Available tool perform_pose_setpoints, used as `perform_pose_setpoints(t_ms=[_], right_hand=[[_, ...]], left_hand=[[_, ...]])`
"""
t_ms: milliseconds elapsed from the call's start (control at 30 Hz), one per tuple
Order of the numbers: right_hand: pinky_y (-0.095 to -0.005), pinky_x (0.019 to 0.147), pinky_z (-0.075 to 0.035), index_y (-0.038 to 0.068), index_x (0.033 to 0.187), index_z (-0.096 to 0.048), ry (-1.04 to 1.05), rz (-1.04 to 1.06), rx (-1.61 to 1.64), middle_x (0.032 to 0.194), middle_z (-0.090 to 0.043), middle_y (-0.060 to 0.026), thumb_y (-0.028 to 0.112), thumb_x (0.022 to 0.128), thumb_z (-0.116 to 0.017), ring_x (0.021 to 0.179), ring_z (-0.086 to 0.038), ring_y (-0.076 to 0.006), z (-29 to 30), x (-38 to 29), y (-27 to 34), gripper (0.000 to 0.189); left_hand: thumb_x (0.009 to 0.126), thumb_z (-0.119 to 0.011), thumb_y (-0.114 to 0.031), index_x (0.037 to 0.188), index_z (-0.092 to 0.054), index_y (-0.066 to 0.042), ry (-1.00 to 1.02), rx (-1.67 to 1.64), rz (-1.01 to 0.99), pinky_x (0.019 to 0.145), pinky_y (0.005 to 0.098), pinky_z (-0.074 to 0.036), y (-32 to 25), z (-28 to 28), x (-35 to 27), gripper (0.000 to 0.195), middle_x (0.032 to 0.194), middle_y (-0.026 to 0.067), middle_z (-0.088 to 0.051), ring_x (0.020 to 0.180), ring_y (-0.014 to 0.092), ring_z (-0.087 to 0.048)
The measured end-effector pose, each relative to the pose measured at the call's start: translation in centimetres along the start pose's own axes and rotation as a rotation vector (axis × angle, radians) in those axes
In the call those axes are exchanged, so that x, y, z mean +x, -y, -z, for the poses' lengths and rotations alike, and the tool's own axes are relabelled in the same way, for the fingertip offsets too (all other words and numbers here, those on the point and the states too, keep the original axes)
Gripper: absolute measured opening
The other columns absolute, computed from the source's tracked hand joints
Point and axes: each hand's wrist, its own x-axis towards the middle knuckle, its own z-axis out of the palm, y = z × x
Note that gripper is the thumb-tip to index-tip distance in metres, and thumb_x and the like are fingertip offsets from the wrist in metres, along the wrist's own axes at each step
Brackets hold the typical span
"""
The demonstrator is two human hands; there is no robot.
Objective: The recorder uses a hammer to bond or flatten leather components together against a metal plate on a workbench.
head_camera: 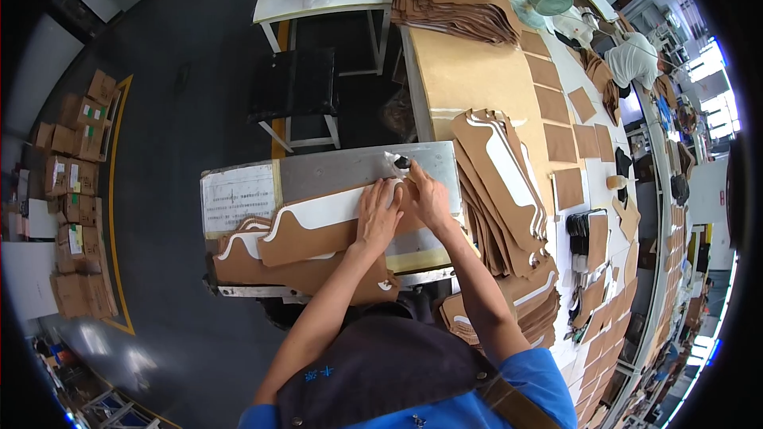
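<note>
My left hand [379, 214] lies flat on a brown leather-like panel [322, 244] that has a white shaped strip [328, 208] along its far side. Close beside it, my right hand [430, 196] is curled around a small tool with a black rounded end [403, 162]; its exact kind is hard to tell. A crumpled whitish scrap [392, 158] sits by the tool's end. Under the panel is a grey metal-topped bench [334, 167]. More such panels [244, 265] lie overlapped at the bench's near left.
A fanned stack of panels [501, 190] rests on the table to the right. Brown rectangular pieces [554, 104] are laid out beyond it. A black-topped stool [293, 83] stands past the bench. Cartons [77, 190] line the left wall. Another person [635, 59] bends over a far table.
</note>
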Motion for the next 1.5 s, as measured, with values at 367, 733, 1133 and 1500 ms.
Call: perform_pose_setpoints(t_ms=[367, 733, 1133, 1500], right_hand=[[-0.0490, 0.069, -0.053, 0.001, 0.129, -0.056, -0.033, -0.065, -0.041, 0.095, -0.069, -0.0235, 0.010, 0.089, -0.062, 0.082, -0.068, -0.0423, -0.2, -1.5, -0.9, 0.041], [-0.0413, 0.059, -0.048, -0.006, 0.124, -0.058, -0.202, -0.235, 0.234, 0.075, -0.063, -0.0243, 0.017, 0.095, -0.065, 0.064, -0.065, -0.0353, 2.6, -3.8, 0.3, 0.038], [-0.0486, 0.070, -0.054, -0.005, 0.125, -0.056, -0.082, 0.237, 0.262, 0.102, -0.067, -0.0281, 0.012, 0.092, -0.063, 0.085, -0.067, -0.0441, -5.0, 2.4, 6.5, 0.038], [-0.0525, 0.069, -0.052, -0.001, 0.126, -0.054, -0.011, 0.216, 0.094, 0.096, -0.067, -0.0270, 0.012, 0.093, -0.061, 0.084, -0.065, -0.0467, -6.5, 3.5, 7.9, 0.036]], left_hand=[[0.086, -0.072, -0.025, 0.132, -0.061, -0.007, -0.041, -0.032, 0.118, 0.117, 0.0622, -0.017, 0.3, 1.5, -1.6, 0.050, 0.155, 0.0192, -0.038, 0.148, 0.038, -0.027], [0.091, -0.064, -0.047, 0.146, -0.046, -0.004, -0.108, -0.065, 0.393, 0.117, 0.0648, -0.010, -3.1, -0.9, 0.2, 0.072, 0.159, 0.0294, -0.022, 0.149, 0.049, -0.011], [0.085, -0.074, -0.029, 0.143, -0.043, -0.002, -0.073, 0.060, 0.347, 0.116, 0.0543, -0.027, 2.6, 2.7, -4.1, 0.071, 0.152, 0.0228, -0.033, 0.144, 0.039, -0.028], [0.085, -0.074, -0.030, 0.149, -0.036, -0.003, -0.031, 0.030, 0.399, 0.115, 0.0557, -0.028, 2.7, 2.3, -3.9, 0.079, 0.154, 0.0212, -0.031, 0.143, 0.041, -0.027]])
